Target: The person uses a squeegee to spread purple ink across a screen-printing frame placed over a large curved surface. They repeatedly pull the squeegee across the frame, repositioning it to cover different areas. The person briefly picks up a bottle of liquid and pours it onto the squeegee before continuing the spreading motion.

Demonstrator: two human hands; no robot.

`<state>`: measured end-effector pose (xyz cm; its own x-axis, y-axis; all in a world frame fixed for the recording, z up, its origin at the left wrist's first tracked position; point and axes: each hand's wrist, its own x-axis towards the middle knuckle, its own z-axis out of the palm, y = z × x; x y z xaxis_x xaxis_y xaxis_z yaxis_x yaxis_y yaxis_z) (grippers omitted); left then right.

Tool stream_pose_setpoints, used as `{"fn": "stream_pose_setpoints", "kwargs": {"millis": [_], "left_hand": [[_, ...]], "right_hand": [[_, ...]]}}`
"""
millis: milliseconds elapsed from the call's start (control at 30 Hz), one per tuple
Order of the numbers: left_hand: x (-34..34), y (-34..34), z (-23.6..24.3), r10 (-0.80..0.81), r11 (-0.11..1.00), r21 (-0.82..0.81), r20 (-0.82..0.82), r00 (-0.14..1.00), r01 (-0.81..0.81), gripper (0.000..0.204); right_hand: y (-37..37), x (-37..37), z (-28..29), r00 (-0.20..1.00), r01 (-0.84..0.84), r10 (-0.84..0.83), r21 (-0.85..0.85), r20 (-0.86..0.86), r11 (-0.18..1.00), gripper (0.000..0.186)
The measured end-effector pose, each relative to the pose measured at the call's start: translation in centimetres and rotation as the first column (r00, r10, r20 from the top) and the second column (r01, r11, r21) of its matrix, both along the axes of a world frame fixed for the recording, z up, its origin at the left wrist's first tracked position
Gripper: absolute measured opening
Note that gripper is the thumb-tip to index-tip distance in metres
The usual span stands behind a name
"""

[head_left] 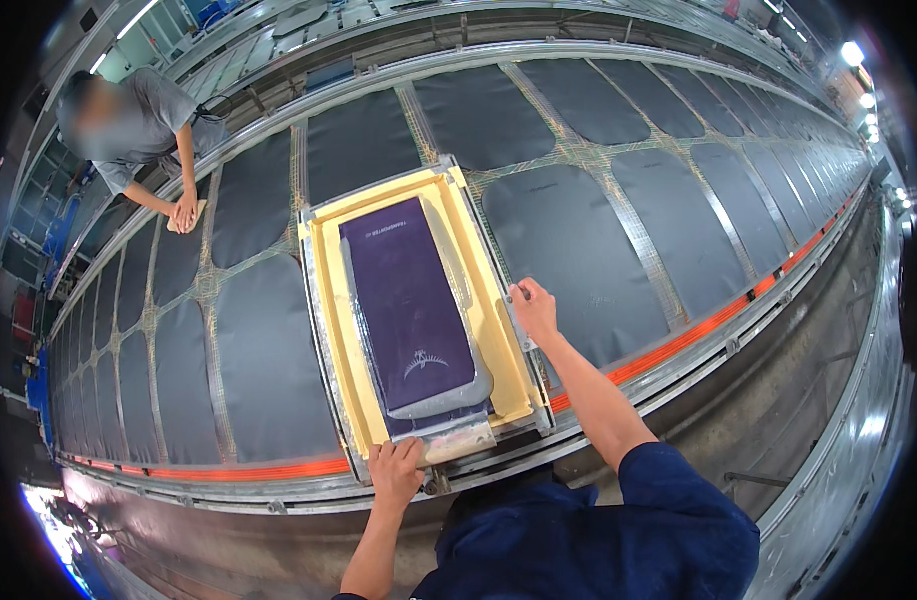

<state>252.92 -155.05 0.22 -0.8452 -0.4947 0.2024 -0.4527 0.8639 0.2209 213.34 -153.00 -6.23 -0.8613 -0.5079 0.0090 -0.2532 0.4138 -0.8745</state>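
A screen-printing frame [319, 290] lies across the long table, with yellow inner borders around a dark purple mesh [404, 300]. Pale lettering and a curved emblem show on the mesh, and a grey band of ink [444, 400] lines its near end. At the frame's near end my left hand [397, 472] is closed around the left end of a squeegee [461, 443], whose blade side faces the mesh. My right hand [535, 310] has its fingers curled on the metal bracket [519, 322] at the frame's right side.
Dark grey panels [579, 260] cover the table in two rows, with patterned strips between them. An orange strip [659, 350] and a metal rail [679, 385] run along the near edge. Across the table at the far left, a person [159, 125] leans over with both hands on a pale block [187, 217].
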Motion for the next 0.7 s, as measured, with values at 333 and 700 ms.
{"fn": "stream_pose_setpoints", "kwargs": {"millis": [333,700], "left_hand": [[-8.8,-15.4,-2.2,0.002,0.998,-0.065,-0.040,0.999,-0.005,0.044],[-23.8,-39.9,-2.3,-0.031,0.999,-0.025,-0.078,0.996,0.029,0.024]], "right_hand": [[-0.2,-2.7,3.3,0.961,-0.211,0.276,0.579,-0.025,0.787,0.032],[-23.3,-8.3,9.4,0.515,-0.673,0.757,0.358,-0.402,0.647,0.052]]}}
